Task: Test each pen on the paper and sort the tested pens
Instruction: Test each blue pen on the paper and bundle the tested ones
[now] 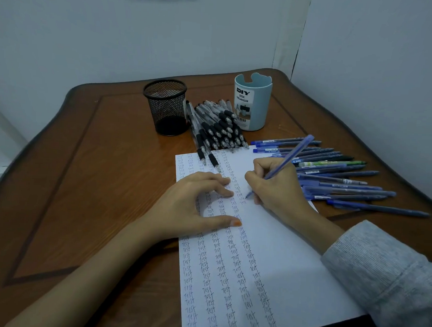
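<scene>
Head view: a brown wooden table (84,181) with a scalloped edge and inlaid border, set in a corner of pale walls.
Paper (292,255): one white sheet, flat on the table in front of the person; the handwritten word "Test" repeats down it in about five columns on its left half, while the right half is blank.
Pen in use (290,157): one slim blue plastic stick, tilted, tip touching the sheet at the head of the fifth column.
Right hand (273,186): fingers curled round the pen low on its barrel in a writing grip; grey ribbed sleeve (384,272) at the wrist.
Left hand (190,202): flat on the sheet, fingers straight and spread, holding nothing; orange polish on the thumbnail.
Black pens (216,131): one heap of clear-barrelled pens with black rubber grips, at the sheet's far edge between the two holders; too overlapped to count.
Blue pens (346,180): one loose fan right of the sheet, more than a dozen, small print unreadable; one green-labelled pen (335,164) among them.
Mesh cup (166,108): one, black wire, round.
Organizer (253,102): one, pale blue, cylindrical, notched rim; label reads "DIY DESK ORGANIZER", with a barcode below.
</scene>
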Demonstrator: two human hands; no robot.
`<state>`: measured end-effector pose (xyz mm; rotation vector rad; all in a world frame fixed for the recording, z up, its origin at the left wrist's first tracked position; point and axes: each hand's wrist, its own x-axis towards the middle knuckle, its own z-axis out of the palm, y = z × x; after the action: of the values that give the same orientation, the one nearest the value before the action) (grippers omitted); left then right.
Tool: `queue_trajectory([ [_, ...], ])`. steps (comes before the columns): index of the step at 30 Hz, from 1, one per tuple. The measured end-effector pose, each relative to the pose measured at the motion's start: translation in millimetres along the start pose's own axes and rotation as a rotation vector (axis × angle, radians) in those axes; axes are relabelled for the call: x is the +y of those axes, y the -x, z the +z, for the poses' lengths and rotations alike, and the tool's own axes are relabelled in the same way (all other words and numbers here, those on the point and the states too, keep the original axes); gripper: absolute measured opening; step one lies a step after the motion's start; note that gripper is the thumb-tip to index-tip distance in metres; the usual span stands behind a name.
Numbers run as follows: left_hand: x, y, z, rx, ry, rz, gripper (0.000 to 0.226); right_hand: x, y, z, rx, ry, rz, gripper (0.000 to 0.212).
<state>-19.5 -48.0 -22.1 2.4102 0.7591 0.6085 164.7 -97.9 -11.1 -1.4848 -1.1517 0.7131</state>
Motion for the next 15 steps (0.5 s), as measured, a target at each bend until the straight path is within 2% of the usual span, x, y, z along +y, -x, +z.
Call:
queue_trajectory([
  [3,-1.4,-0.6,0.9,0.029,0.002,0.034,0.05,-6.7,2.7,-10.7,0.007,-0.204,0.104,0.035],
  [8,-0.7,-0.5,3.5,0.059,-0.025,0.067,0.044,-33.4,2.6,-59.7,0.153,-0.216,0.097,0.045],
  [10,1.8,-0.5,3.6,0.058,-0.073,0.074,0.043,-38.2,5.6,-82.8,0.131,-0.228,0.131,0.039],
  [15,16.4,-0.2,1.2,0.006,-0.187,0.068,0.039,-27.6,22.0,-111.2,-0.012,-0.43,0.302,0.015],
])
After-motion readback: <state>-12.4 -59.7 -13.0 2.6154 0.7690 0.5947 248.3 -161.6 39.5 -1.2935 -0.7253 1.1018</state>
